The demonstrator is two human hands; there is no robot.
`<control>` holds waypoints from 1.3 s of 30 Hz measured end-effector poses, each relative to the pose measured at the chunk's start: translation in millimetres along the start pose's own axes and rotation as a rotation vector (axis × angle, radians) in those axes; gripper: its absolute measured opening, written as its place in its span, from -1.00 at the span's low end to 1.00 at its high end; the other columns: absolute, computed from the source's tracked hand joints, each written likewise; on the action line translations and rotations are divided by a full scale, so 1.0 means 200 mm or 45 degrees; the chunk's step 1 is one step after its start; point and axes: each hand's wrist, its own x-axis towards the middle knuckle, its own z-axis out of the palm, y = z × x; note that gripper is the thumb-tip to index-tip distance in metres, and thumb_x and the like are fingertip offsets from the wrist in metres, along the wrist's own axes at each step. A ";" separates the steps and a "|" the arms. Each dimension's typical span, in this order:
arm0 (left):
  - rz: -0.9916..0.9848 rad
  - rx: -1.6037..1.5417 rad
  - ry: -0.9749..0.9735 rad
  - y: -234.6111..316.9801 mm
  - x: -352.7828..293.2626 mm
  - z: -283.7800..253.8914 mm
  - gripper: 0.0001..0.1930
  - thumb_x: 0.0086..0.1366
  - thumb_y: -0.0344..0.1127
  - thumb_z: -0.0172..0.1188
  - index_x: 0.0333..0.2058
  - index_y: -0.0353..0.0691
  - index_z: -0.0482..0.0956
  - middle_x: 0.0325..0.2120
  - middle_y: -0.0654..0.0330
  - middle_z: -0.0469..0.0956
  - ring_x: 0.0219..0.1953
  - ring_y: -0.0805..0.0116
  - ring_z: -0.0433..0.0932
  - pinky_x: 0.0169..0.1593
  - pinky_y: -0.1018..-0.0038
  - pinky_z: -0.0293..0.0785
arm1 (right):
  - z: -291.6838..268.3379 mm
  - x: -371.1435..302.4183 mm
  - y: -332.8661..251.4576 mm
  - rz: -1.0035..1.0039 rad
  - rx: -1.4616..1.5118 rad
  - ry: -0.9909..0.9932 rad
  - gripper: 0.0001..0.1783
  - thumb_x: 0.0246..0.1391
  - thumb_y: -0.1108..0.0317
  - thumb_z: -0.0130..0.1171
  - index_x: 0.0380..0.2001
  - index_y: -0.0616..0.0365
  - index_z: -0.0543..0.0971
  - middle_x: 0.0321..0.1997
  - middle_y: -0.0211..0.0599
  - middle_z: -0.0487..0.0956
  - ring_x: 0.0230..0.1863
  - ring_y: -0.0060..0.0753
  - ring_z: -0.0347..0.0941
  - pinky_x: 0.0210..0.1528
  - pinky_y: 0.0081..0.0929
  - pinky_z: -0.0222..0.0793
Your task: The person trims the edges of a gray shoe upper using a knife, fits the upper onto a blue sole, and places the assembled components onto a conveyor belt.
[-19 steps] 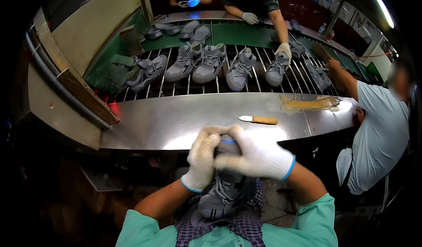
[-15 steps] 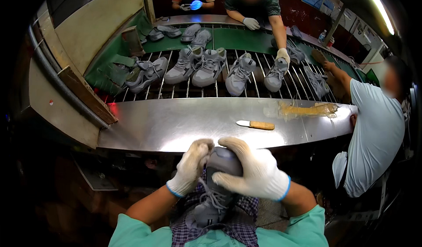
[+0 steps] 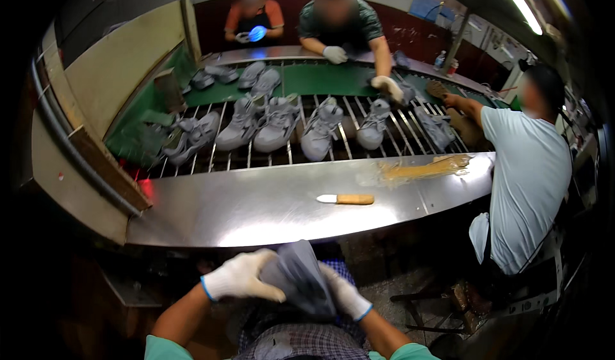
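Over my lap, just in front of the metal ledge, I hold a grey sneaker (image 3: pixel 298 277), blurred by motion. My left hand (image 3: pixel 245 275), in a white knit glove with a blue cuff, grips its left side with the thumb across it. On the shoe's right side my right hand (image 3: pixel 347 292), gloved the same way, is closed along the edge; its fingertips are partly hidden behind the shoe. A short knife with a wooden handle (image 3: pixel 353 199) lies on the steel ledge (image 3: pixel 256 209) beyond my hands.
Past the ledge, grey sneakers (image 3: pixel 277 124) stand in a row on a metal roller conveyor (image 3: pixel 218 158). A co-worker's gloved hand (image 3: pixel 388 88) reaches toward the shoes. Another person (image 3: pixel 528 168) sits at the right. Brown tape (image 3: pixel 426 169) covers part of the ledge.
The sneaker has been turned in my hands, and my left hand now grips its side. Across the conveyor, the co-worker's hand has lifted off a standing shoe. My view has tilted up.
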 end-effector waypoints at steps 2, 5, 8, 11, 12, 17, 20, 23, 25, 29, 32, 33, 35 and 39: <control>-0.111 0.545 -0.287 0.17 0.12 0.09 0.12 0.00 0.45 0.52 0.37 -0.22 0.42 0.04 -0.27 0.67 0.11 -0.23 0.68 0.20 0.14 0.61 | -0.08 0.03 0.12 -0.084 0.087 0.013 -0.32 0.65 -0.02 -0.26 0.51 0.30 0.30 0.54 -0.03 0.40 0.55 -0.21 0.29 0.66 -0.28 0.02; -0.095 0.609 -0.343 0.33 0.19 0.11 0.05 0.05 0.39 0.51 0.35 -0.22 0.43 0.00 -0.19 0.70 0.04 -0.18 0.72 0.11 0.13 0.66 | 0.08 0.02 -0.60 -0.265 -0.319 -0.214 -0.28 0.47 0.04 0.13 0.50 0.26 0.32 0.44 -0.03 0.52 0.40 -0.15 0.48 0.51 -0.15 0.35; 0.004 0.683 -0.375 0.36 0.21 0.14 -0.05 0.09 0.33 0.49 0.24 -0.30 0.47 -0.03 -0.17 0.70 -0.02 -0.15 0.73 0.03 0.11 0.69 | 0.39 -0.03 -1.01 -0.539 -1.460 -0.298 -0.20 0.20 0.03 0.40 0.43 0.11 0.45 0.33 0.02 0.59 0.33 -0.01 0.56 0.38 -0.11 0.49; -0.008 0.723 -0.383 0.25 0.21 0.15 0.01 0.06 0.29 0.54 0.31 -0.29 0.42 0.03 -0.17 0.67 0.04 -0.14 0.71 0.05 0.12 0.69 | 0.46 -0.03 -0.98 -0.173 -1.997 -0.452 -0.15 0.20 -0.21 0.36 0.39 0.09 0.49 0.32 -0.02 0.60 0.30 0.06 0.57 0.34 -0.13 0.51; -0.048 0.670 -0.382 0.25 0.18 0.13 0.01 0.06 0.29 0.54 0.32 -0.28 0.42 0.04 -0.17 0.67 0.05 -0.13 0.71 0.06 0.12 0.69 | 0.34 -0.07 -0.92 -0.259 -1.882 -0.397 -0.18 0.25 -0.32 0.25 0.38 -0.01 0.52 0.31 -0.10 0.61 0.30 0.01 0.57 0.32 -0.09 0.51; -0.126 0.412 -0.167 -0.10 -0.07 0.07 0.08 0.01 0.27 0.59 0.38 -0.24 0.38 0.10 -0.19 0.65 0.14 -0.13 0.67 0.20 0.18 0.62 | -0.06 -0.18 -0.47 -0.347 -1.124 -0.203 -0.56 0.27 0.11 0.33 0.11 0.09 0.74 0.39 -0.02 0.57 0.39 0.00 0.52 0.42 -0.11 0.45; -0.379 0.512 -0.245 -0.18 -0.18 -0.03 0.08 -0.03 0.21 0.64 0.38 -0.19 0.38 0.10 -0.14 0.66 0.14 -0.11 0.68 0.22 0.17 0.60 | -0.14 -0.19 0.04 -0.256 -0.596 -0.063 -0.67 0.30 0.30 0.30 0.05 0.18 0.77 0.51 0.05 0.44 0.53 0.02 0.34 0.53 -0.07 0.28; -0.399 0.600 -0.290 -0.19 -0.18 -0.05 0.05 -0.04 0.16 0.66 0.38 -0.13 0.40 0.10 -0.08 0.68 0.13 -0.09 0.68 0.21 0.15 0.61 | -0.05 -0.22 0.16 -0.333 -0.458 0.022 -0.74 0.29 0.29 0.34 -0.07 0.20 0.79 0.54 0.06 0.39 0.56 0.02 0.29 0.55 -0.08 0.26; -0.379 0.725 -0.315 -0.11 -0.14 -0.08 0.03 -0.04 0.12 0.66 0.39 -0.05 0.40 0.16 -0.01 0.65 0.15 -0.08 0.67 0.22 0.15 0.62 | -0.04 -0.22 -0.05 -0.491 -0.673 -0.133 -0.79 0.29 0.31 0.33 -0.15 0.20 0.80 0.53 0.07 0.40 0.53 0.01 0.33 0.52 -0.06 0.31; 0.129 1.028 -0.327 0.10 0.08 -0.10 -0.14 0.05 -0.16 0.58 0.37 0.02 0.45 0.25 0.09 0.57 0.26 0.00 0.57 0.26 0.14 0.59 | 0.24 -0.26 -0.54 -0.579 -1.047 -0.715 -0.62 0.31 0.04 0.29 -0.09 0.14 0.69 0.26 -0.04 0.62 0.31 -0.01 0.55 0.40 0.00 0.44; 0.634 1.116 -0.126 0.10 0.22 -0.03 -0.26 0.10 -0.31 0.49 0.31 0.06 0.50 0.22 0.15 0.54 0.20 -0.01 0.57 0.24 0.15 0.59 | 0.33 -0.20 -0.59 -0.238 -1.234 -0.567 -0.21 0.18 -0.10 0.34 0.30 0.20 0.45 0.19 0.07 0.58 0.21 0.18 0.54 0.31 -0.04 0.45; 0.623 1.195 -0.089 0.10 0.24 -0.02 -0.30 0.13 -0.35 0.44 0.30 0.06 0.51 0.22 0.16 0.53 0.19 -0.02 0.57 0.23 0.15 0.60 | 0.34 -0.19 -0.59 -0.273 -1.238 -0.504 -0.21 0.16 -0.03 0.35 0.33 0.21 0.43 0.20 0.09 0.57 0.21 0.19 0.54 0.32 -0.06 0.44; 0.489 1.041 -0.051 0.02 0.22 -0.01 -0.37 0.22 -0.38 0.35 0.30 0.05 0.50 0.21 0.15 0.53 0.18 -0.02 0.57 0.23 0.12 0.61 | 0.37 -0.17 -0.72 -0.416 -1.306 -0.416 -0.27 0.15 0.17 0.32 0.34 0.24 0.42 0.21 0.13 0.54 0.22 0.13 0.54 0.30 -0.06 0.46; 0.431 1.015 -0.074 0.00 0.17 0.00 -0.27 0.10 -0.47 0.41 0.31 -0.03 0.48 0.28 0.09 0.50 0.32 -0.01 0.49 0.32 0.11 0.55 | 0.04 0.26 -0.92 -0.905 -1.162 0.442 -0.21 0.35 0.35 0.13 0.57 0.18 0.15 -0.33 -0.25 0.63 -0.42 -0.35 0.61 -0.38 -0.44 0.62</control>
